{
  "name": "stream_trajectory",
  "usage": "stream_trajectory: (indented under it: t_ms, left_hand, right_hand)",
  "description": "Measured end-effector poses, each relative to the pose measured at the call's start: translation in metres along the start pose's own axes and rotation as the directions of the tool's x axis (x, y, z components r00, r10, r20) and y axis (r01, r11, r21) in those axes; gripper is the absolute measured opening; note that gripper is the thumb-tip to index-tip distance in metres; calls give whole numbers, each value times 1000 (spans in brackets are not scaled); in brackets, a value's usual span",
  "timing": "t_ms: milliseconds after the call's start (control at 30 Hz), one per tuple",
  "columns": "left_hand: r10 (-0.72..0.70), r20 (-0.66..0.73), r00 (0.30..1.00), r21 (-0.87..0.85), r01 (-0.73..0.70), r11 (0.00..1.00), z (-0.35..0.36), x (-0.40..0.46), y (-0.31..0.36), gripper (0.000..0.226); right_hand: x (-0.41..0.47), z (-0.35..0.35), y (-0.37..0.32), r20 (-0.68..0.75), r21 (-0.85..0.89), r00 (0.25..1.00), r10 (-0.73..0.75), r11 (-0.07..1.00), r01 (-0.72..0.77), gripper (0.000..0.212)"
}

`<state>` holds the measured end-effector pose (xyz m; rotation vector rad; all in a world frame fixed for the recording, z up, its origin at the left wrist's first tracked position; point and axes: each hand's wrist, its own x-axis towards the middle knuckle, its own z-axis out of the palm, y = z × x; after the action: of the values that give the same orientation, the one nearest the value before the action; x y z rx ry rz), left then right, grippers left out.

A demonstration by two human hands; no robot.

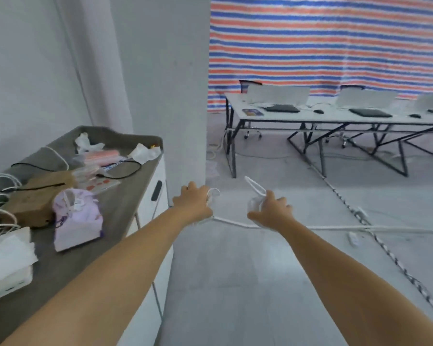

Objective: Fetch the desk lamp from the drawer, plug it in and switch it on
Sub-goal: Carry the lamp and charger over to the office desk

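Both arms reach forward over the grey floor. My right hand [270, 211] is closed around a small white desk lamp [254, 196], whose thin arm sticks up and to the left. My left hand [194, 201] grips a bunch of white cable [214, 194] at the same height, just right of the cabinet. A white cord [230, 222] runs below both hands. The cabinet's white front carries a dark drawer handle [156, 191]. No drawer interior is visible.
A grey-topped cabinet [125, 203] on the left holds a lilac pouch [76, 218], a brown box, cables and papers. A white pillar stands ahead. A long desk [335, 118] with laptops is at the far right. A braided cable [390, 255] and power strips lie on the floor.
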<state>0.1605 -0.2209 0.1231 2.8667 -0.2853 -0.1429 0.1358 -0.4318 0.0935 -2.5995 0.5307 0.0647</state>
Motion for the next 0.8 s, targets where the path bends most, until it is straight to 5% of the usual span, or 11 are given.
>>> stream_trajectory:
  t_ms: [333, 800]
  left_hand:
    - [141, 75, 987, 56, -145, 988, 53, 88, 113, 41]
    - [205, 135, 969, 33, -211, 977, 74, 294, 151, 37]
  right_hand:
    - [58, -48, 108, -28, -71, 988, 150, 986, -152, 89]
    - [246, -59, 103, -16, -59, 984, 175, 983, -176, 86]
